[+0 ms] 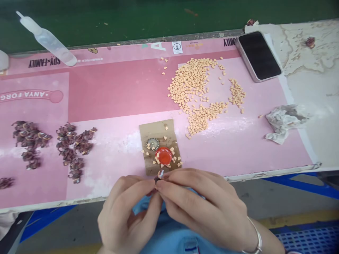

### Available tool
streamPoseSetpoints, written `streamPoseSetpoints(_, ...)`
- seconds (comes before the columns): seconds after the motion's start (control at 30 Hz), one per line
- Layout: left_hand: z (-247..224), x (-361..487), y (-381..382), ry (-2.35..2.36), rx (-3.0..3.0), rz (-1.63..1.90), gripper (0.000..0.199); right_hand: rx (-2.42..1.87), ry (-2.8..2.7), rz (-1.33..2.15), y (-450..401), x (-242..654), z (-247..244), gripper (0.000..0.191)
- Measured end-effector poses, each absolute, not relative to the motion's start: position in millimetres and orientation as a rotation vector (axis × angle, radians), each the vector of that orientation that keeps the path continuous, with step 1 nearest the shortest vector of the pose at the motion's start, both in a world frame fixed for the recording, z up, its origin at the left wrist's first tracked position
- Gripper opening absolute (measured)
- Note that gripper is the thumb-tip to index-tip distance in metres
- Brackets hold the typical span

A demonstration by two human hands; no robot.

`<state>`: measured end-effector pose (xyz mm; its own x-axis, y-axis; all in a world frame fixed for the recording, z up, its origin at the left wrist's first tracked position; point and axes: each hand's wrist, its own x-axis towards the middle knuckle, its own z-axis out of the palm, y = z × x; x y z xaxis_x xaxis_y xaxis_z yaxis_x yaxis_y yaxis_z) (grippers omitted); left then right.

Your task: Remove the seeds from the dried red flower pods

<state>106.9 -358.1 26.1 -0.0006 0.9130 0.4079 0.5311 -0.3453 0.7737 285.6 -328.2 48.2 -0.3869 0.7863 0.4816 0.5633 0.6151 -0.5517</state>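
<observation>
While left hand (pixel 132 208) and right hand (pixel 203 204) pinch it, a dark piece (pixel 157 179) juts from their shared grip at the frame's lower centre.

Pink printed table cover (pixel 119 91), bearing the following. Upper left: black "SPY×FAMILY" lettering (pixel 44 62), upside down; small white print (pixel 70 60) beside it, illegible. Left edge: "ANYA FORG" (pixel 23 95), upside down on a pink banner (pixel 57 96), cut by the frame. Upper centre: white letter "A" (pixel 158 46); white label (pixel 177 47), ringed mark, characters too small. Upper right: black "FAMILY" (pixel 230 42), upside down, meeting the phone (pixel 259 56).
</observation>
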Motion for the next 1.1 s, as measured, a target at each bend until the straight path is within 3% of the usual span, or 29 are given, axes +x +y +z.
streamPoseSetpoints(0.23,32.2,110.0,-356.8,1.402,1.639,1.326,0.029,-1.082,-2.048,0.423,-326.9,287.5,51.5,0.017)
streamPoseSetpoints(0.5,36.4,97.3,-350.0,1.333,1.516,1.177,0.017,-1.119,-1.984,0.378,-315.9,309.6,53.8,0.027)
streamPoseSetpoints(0.83,35.4,93.4,-330.7,1.350,1.445,1.257,0.016,-1.184,-1.782,0.338,-315.6,331.8,27.9,0.028)
streamPoseSetpoints(0.97,49.6,68.6,-292.6,1.444,1.710,1.202,0.016,-1.202,-1.742,0.340,-308.3,348.6,20.7,0.029)
streamPoseSetpoints(1.1,61.9,51.8,-198.3,1.804,1.771,0.997,0.018,-1.298,-1.740,0.262,-299.2,367.4,13.1,0.020)
